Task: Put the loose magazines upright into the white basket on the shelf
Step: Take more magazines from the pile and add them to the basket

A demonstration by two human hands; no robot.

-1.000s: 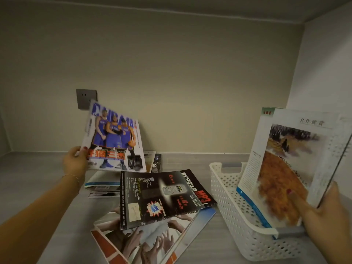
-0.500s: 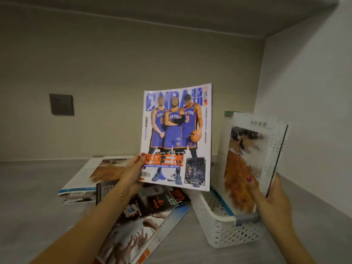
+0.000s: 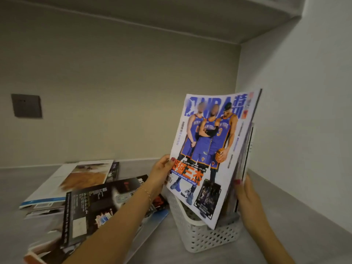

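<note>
My left hand (image 3: pixel 159 173) grips the left edge of a basketball magazine (image 3: pixel 211 153) with three players in blue kit on its cover. It stands tilted over the white perforated basket (image 3: pixel 202 237), and its lower corner overlaps the basket's rim. My right hand (image 3: pixel 245 197) holds upright magazines (image 3: pixel 245 161) that stand in the basket, mostly hidden behind the basketball cover. Loose magazines lie flat on the shelf to the left: a black-covered one (image 3: pixel 99 206) and one with a brown picture (image 3: pixel 83 178).
The grey shelf floor (image 3: pixel 285 225) runs right to a white side wall (image 3: pixel 304 111). The back wall carries a dark socket plate (image 3: pixel 26 105). A shelf board closes the space overhead.
My left hand has carried the basketball magazine from the left pile rightward, over the basket and in front of the upright magazines. My view has turned so the basket sits nearer the middle.
</note>
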